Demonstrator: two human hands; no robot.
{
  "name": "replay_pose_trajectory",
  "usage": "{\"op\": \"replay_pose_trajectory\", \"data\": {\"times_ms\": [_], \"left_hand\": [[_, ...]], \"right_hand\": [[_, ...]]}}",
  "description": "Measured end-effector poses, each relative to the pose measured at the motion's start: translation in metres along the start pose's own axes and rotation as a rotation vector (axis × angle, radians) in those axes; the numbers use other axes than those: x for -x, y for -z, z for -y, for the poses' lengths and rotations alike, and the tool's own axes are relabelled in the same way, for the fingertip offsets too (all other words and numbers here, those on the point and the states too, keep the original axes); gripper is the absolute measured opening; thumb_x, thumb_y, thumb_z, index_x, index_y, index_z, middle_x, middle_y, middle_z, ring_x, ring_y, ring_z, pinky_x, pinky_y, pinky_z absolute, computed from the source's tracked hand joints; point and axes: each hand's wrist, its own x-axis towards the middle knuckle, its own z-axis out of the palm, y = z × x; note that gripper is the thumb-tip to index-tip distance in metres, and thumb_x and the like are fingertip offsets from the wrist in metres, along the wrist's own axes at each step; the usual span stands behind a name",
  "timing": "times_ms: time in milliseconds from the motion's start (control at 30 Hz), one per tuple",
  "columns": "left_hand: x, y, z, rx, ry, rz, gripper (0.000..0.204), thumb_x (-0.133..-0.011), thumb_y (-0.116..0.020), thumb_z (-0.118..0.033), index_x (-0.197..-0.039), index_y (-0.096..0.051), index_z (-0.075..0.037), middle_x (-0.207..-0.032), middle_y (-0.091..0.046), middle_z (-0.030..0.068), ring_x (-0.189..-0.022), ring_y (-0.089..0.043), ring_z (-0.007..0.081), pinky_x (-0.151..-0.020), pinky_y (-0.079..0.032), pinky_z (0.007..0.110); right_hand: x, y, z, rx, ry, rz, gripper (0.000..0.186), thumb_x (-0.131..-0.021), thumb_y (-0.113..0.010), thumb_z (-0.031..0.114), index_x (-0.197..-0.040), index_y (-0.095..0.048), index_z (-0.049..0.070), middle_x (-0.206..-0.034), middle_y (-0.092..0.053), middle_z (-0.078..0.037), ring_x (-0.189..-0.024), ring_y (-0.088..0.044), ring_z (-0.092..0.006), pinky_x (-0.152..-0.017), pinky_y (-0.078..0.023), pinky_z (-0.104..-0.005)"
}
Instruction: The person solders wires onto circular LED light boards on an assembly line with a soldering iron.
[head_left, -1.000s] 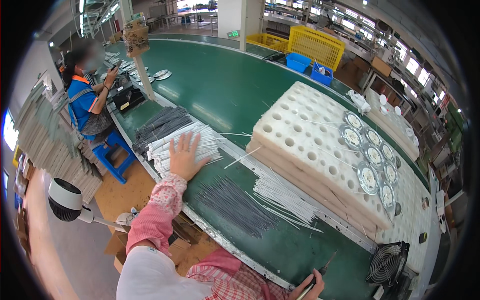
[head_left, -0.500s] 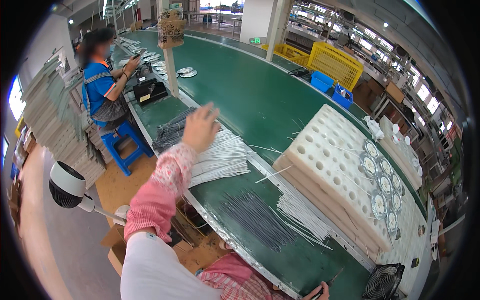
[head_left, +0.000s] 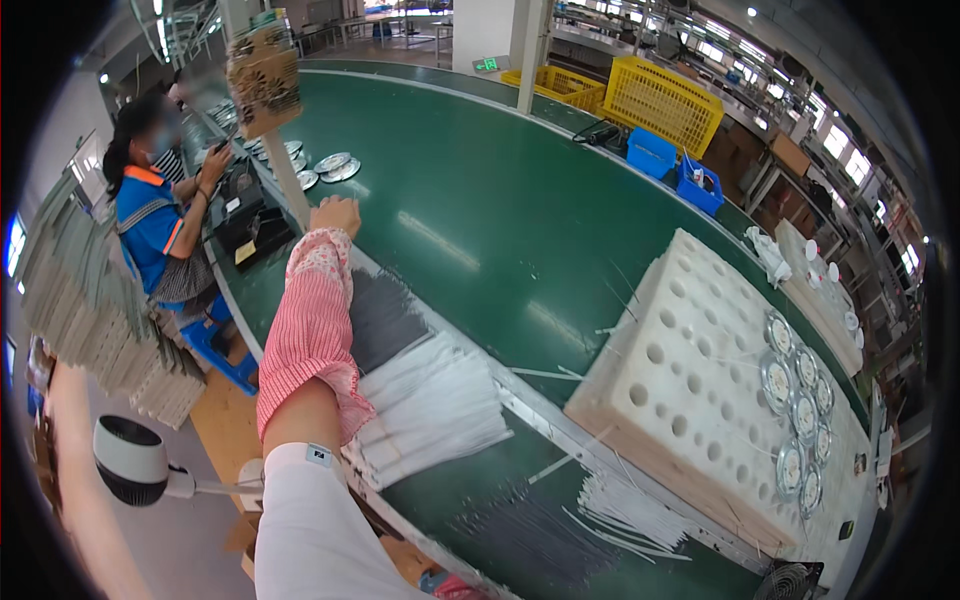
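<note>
My left hand reaches far out over the green work surface, beside the upright post. Its fingers curl under, so whatever they hold, if anything, is hidden. Below the wrist lies a bundle of dark grey wires or thin strips. A wider bundle of white ones spreads next to it. Nearer me are a loose grey pile and a smaller white pile, both blurred. Round silvery discs lie just beyond my hand. My right hand is out of view.
A thick foam block with holes stands at the right, bearing several clear-rimmed discs. A co-worker sits at the left by a black box. A white fan stands at the lower left; yellow crates stand farther back.
My left hand has moved farther out, past the wire bundles to the post, and its spread fingers have curled. My right hand, which held a thin pointed tool, has left the view. The view has shifted.
</note>
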Motion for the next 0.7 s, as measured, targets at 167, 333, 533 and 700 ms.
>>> {"op": "replay_pose_trajectory", "data": {"times_ms": [167,333,533,700], "left_hand": [[-0.057,-0.063,0.055,0.035,0.082,-0.093,0.038,-0.102,-0.042,-0.037,-0.131,-0.06,-0.022,-0.139,-0.054,0.0101,-0.128,-0.051,0.0305,-0.101,-0.044,0.053],[-0.092,-0.112,0.06,-0.065,0.103,-0.098,0.046,-0.099,-0.048,-0.039,-0.144,-0.045,-0.028,-0.148,-0.045,0.0086,-0.131,-0.047,0.0313,-0.099,-0.046,0.056],[-0.155,-0.182,0.135,-0.062,-0.069,-0.392,0.046,-0.098,-0.05,-0.021,-0.142,-0.047,-0.011,-0.146,-0.046,0.0141,-0.13,-0.048,0.0342,-0.099,-0.049,0.045],[-0.185,-0.19,0.16,-0.005,0.04,-0.331,0.044,-0.099,-0.042,-0.017,-0.142,-0.045,-0.006,-0.135,-0.055,0.0174,-0.125,-0.052,0.0337,-0.095,-0.049,0.048]], "right_hand": [[-0.019,0.009,0.029,0.152,-0.053,0.11,0.034,-0.092,-0.066,0.016,-0.125,-0.06,0.015,-0.112,-0.058,-0.022,-0.093,-0.059,-0.0426,-0.087,-0.047,-0.052],[-0.039,0.003,0.061,0.23,-0.009,0.064,0.025,-0.094,-0.064,0.017,-0.118,-0.064,0.011,-0.106,-0.06,-0.024,-0.095,-0.059,-0.0429,-0.086,-0.047,-0.0512],[-0.031,0.014,0.053,0.332,-0.061,0.192,0.032,-0.089,-0.068,0.016,-0.121,-0.063,0.015,-0.113,-0.06,-0.022,-0.096,-0.06,-0.0406,-0.09,-0.046,-0.0522],[-0.035,-0.001,0.043,0.434,-0.135,0.104,0.028,-0.092,-0.065,0.018,-0.12,-0.064,0.012,-0.11,-0.06,-0.024,-0.097,-0.059,-0.0425,-0.088,-0.047,-0.0511]]}}
